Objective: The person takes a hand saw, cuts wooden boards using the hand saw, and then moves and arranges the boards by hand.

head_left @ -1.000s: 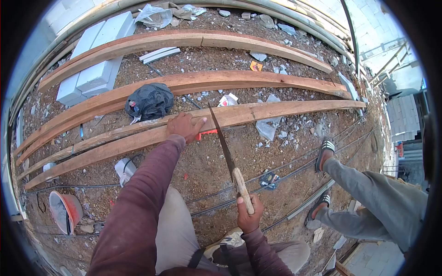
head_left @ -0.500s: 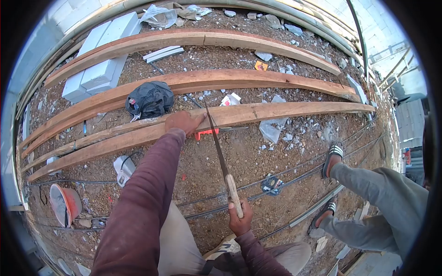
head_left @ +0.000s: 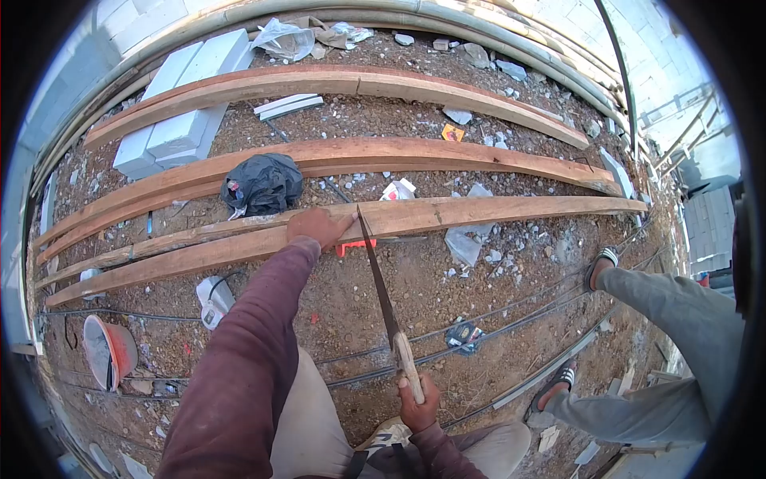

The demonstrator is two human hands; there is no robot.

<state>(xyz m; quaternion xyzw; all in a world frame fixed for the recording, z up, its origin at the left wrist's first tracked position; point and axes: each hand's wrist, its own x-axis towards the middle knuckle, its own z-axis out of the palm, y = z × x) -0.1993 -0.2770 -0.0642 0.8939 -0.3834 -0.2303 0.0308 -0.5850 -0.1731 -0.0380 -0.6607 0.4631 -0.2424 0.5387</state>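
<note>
My right hand [head_left: 419,405] is wrapped round the wooden handle of a handsaw [head_left: 377,279]. The saw's dark blade points away from me, and its tip end lies across a long wooden beam [head_left: 495,210]. Just left of the blade, my left hand [head_left: 317,227] grips the same beam from above, thumb close to the blade. Whether the teeth have cut into the wood I cannot tell. A red tool-like object [head_left: 357,246] shows under the near edge of the beam.
More beams [head_left: 447,152] lie beyond, with a black plastic bag [head_left: 262,185] and white blocks [head_left: 177,137]. An orange bucket [head_left: 121,351] stands at left. Cables [head_left: 511,326] cross the ground. Another person's legs in grey trousers [head_left: 662,299] and sandals are at right.
The saw has slid back towards me, its tip now nearer the beam's far edge. My left hand stays on the beam. The other person's feet have shifted, and the view has tilted slightly.
</note>
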